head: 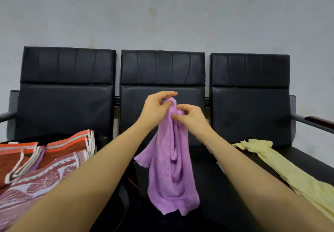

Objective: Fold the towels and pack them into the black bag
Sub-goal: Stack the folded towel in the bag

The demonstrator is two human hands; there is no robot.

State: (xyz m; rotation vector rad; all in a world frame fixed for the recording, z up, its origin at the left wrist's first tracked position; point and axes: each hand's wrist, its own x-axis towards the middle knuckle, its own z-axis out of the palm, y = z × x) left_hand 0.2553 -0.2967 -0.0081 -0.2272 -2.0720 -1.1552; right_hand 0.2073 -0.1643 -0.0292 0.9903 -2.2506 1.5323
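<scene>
A purple towel (169,168) hangs crumpled in the air over the middle seat. My left hand (155,106) pinches its top edge between thumb and fingers. My right hand (191,117) pinches the same edge just to the right and slightly lower. A pale yellow towel (289,170) lies stretched out along the right seat. On the left seat lie orange-red patterned towels (27,156) and a pink patterned towel (36,183). A dark mass at the bottom centre (130,201) with a red cord may be the black bag; I cannot tell for sure.
A row of three black padded chairs (162,69) stands against a grey wall. A grey metal armrest with a dark wooden top (314,120) sticks out at the far right, and another armrest (7,116) at the far left.
</scene>
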